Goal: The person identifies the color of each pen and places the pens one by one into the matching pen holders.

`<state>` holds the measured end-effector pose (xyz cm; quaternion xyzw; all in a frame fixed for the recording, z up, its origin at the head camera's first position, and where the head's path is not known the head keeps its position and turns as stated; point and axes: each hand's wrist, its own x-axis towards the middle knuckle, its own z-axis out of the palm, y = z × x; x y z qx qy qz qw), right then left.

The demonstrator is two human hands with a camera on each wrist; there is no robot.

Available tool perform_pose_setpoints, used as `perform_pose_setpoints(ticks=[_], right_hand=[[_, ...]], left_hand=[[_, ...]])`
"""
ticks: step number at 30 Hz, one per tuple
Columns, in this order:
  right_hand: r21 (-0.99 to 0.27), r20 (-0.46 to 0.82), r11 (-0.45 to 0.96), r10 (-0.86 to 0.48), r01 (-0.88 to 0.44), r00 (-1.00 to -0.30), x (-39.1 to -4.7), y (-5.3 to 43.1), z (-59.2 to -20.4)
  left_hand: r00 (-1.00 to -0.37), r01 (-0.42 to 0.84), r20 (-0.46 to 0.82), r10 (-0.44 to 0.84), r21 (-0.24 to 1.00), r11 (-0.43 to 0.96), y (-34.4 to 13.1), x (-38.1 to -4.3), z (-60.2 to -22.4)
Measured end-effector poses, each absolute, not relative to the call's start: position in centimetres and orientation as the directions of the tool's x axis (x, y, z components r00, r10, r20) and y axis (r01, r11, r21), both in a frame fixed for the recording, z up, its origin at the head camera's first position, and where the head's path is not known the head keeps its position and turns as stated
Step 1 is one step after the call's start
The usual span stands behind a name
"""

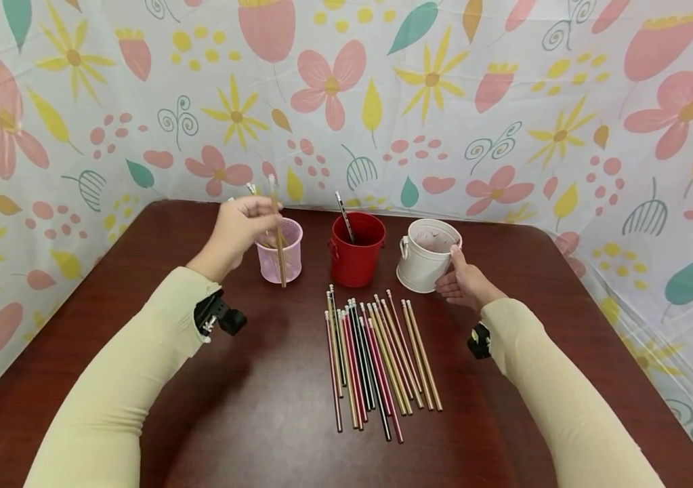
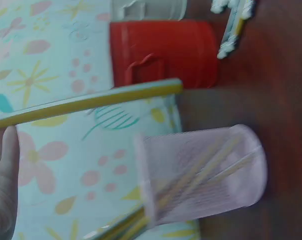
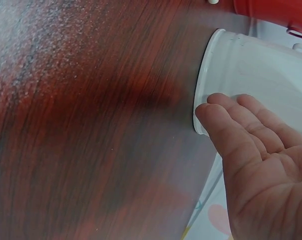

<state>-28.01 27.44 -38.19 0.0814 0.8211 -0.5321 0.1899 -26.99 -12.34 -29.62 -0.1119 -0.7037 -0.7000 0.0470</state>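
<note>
A gold pencil [image 1: 281,256] was pinched in the narrowed left grip [image 1: 241,227] and held nearly upright, its white eraser end above the grip and its lower end below it. Just beneath and beyond the left grip, a pink mesh cup [image 1: 294,263] was set, with several gold-coloured pencils [image 2: 133,222] leaned inside; in the left wrist view the held pencil was seen apart from the cup. The right grip [image 1: 467,285] was spread wide, its fingers laid almost straight against the side of a white bucket [image 1: 419,270] and its thumb placed at the rim. Between the two grips, a red bucket [image 1: 355,266] was placed, with a dark pencil [image 1: 344,217] leaned in it. Nearer the person than either grip, and between them, loose pencils [image 1: 380,366] in gold, red and black were laid roughly side by side on the dark brown tabletop [image 1: 248,420], their eraser ends turned toward the buckets. Beyond both grips, a white backdrop [image 1: 334,159] printed with flowers and leaves was hung.
</note>
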Motion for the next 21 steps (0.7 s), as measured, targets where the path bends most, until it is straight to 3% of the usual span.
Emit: perform_pose_setpoints(ticks=[9,14,21], right_hand=[[-0.846,-0.395,0.422,-0.083,0.327,-0.915,-28.0,27.3,-38.3],[-0.846,-0.388,0.425,-0.074,0.323,-0.919,-28.0,27.4,-38.3],[-0.845,-0.385,0.431,-0.078,0.317,-0.92,-28.0,27.4,-38.2]], left_hand=[[-0.951,0.307,0.304,-0.051,0.95,-0.058,-13.5,-28.4,-25.2],[-0.948,0.318,0.31,-0.072,0.935,-0.159,-13.9,-29.5,-25.9],[-0.945,0.321,0.316,-0.083,0.945,-0.065,-14.1,-30.0,-28.2]])
